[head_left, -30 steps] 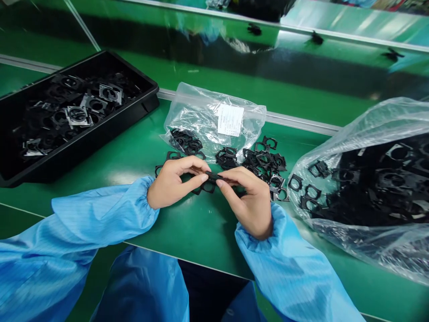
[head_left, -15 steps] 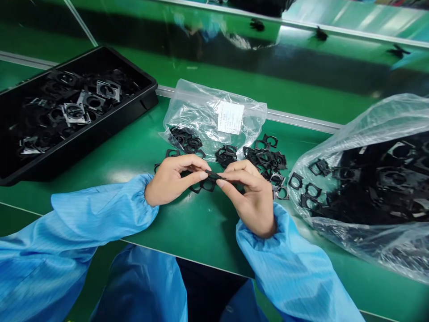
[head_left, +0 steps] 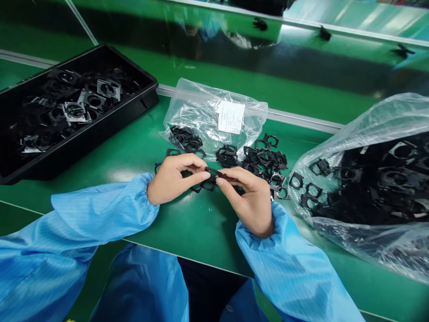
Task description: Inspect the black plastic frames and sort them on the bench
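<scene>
Between my two hands, above the green table, is a small black plastic frame part (head_left: 214, 172), seen nearly edge-on. My left hand (head_left: 177, 178) pinches its left end between thumb and fingers. The right end is pinched by my right hand (head_left: 250, 194). Fingertips hide much of the part, so I cannot tell whether it is one piece or two together. Loose black frames with round openings (head_left: 208, 184) lie on the table just below and behind the fingers. Beyond my right hand is a heap of similar black frames (head_left: 266, 157).
A black tray (head_left: 147, 91) full of black and silvery frame parts stands at the left. A clear bag with a white label (head_left: 231, 117) lies behind my hands, black parts in it. At the right, a large clear plastic bag (head_left: 321, 147) holds many black frames.
My right hand's fingers have closed in and flattened a little around the black part, which has tilted slightly. Both hands stay in nearly the same place.
</scene>
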A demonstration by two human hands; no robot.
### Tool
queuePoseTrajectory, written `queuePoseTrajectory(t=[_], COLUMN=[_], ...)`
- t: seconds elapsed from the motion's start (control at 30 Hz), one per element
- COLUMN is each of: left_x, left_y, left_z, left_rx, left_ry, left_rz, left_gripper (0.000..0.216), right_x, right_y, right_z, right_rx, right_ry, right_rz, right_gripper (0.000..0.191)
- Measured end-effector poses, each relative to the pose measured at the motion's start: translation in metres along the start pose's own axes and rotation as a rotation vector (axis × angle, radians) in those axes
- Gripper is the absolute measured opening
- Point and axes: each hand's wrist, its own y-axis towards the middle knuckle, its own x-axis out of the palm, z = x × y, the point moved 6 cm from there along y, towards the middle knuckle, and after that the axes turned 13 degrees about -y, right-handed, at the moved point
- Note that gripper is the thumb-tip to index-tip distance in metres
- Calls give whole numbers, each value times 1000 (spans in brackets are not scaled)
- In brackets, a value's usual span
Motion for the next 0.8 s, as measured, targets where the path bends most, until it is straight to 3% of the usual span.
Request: queuePoseTrajectory(t=[0.3,0.53,0.8], left_x=[2,3,6], left_y=[0,2,0], left_z=[6,-1,-1], left_rx=[-14,-151,-167], left_ry=[16,-110,-143], left_rz=[-39,-78,-117], left_gripper=[24,31,35], right_x=[4,4,4], right_y=[2,2,2], right_z=[-5,-2,-1], right_rx=[-49,-40,20], right_ry=[-117,-20,59], right_rz=[-110,-119,-92], right_gripper=[14,18,13])
